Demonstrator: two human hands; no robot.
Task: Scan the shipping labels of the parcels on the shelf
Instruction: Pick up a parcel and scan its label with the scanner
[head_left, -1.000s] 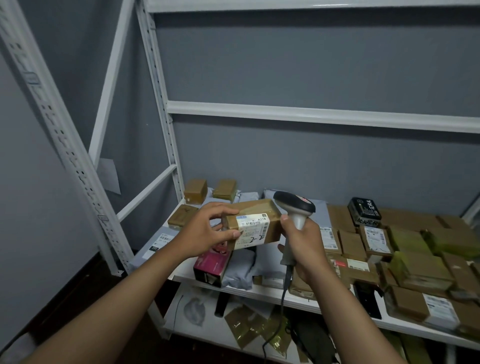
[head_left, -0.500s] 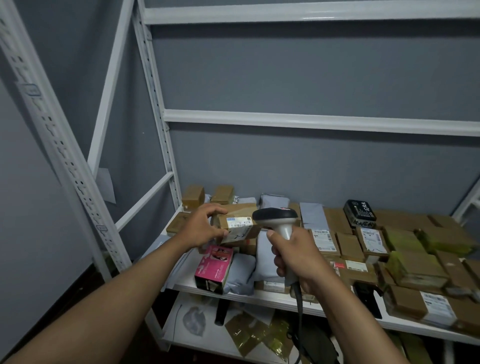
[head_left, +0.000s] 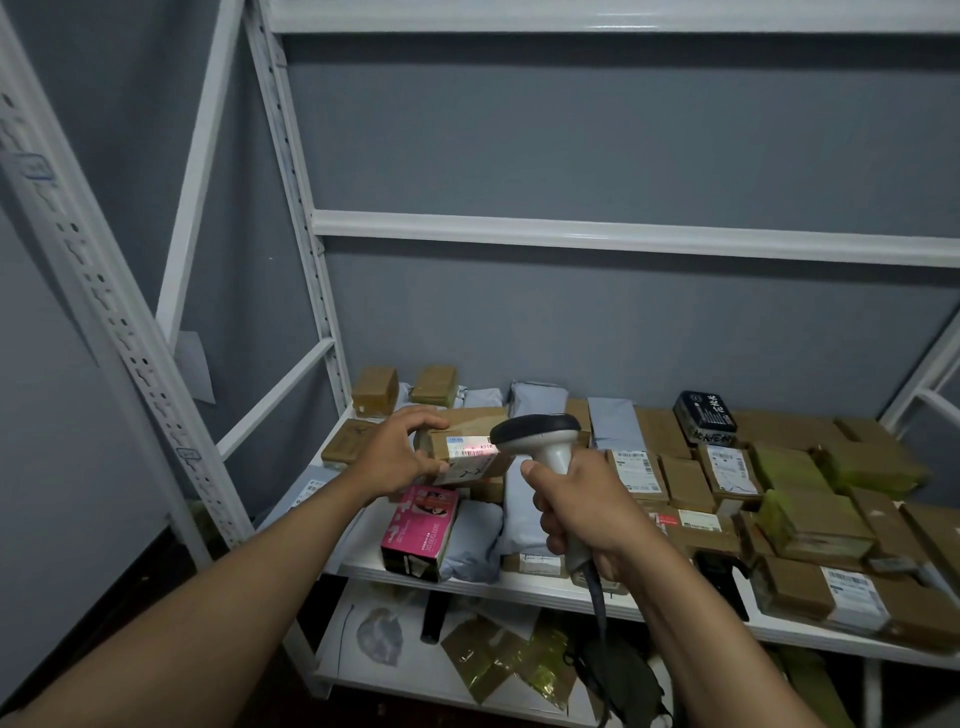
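Scanner (head_left: 540, 441) has swung round onto the box (head_left: 470, 449) since a second ago, and there's a red glow on its label (head_left: 470, 453) now, so this one's probably reading. Left hand (head_left: 397, 457) grips the box over the shelf's (head_left: 519, 579) left end; right hand (head_left: 587, 514) is wrapped round the scanner.

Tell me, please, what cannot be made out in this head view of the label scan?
- Shipping label: print too small; scanner's red glow washes it out, scanner head covers its right end.
- Brown box: left end hidden by left hand.
- Scanner trigger: hidden under right hand.
- Scanner cable: end cut off by bottom edge.
- Parcels at the shelf far right: cut off by frame edge.
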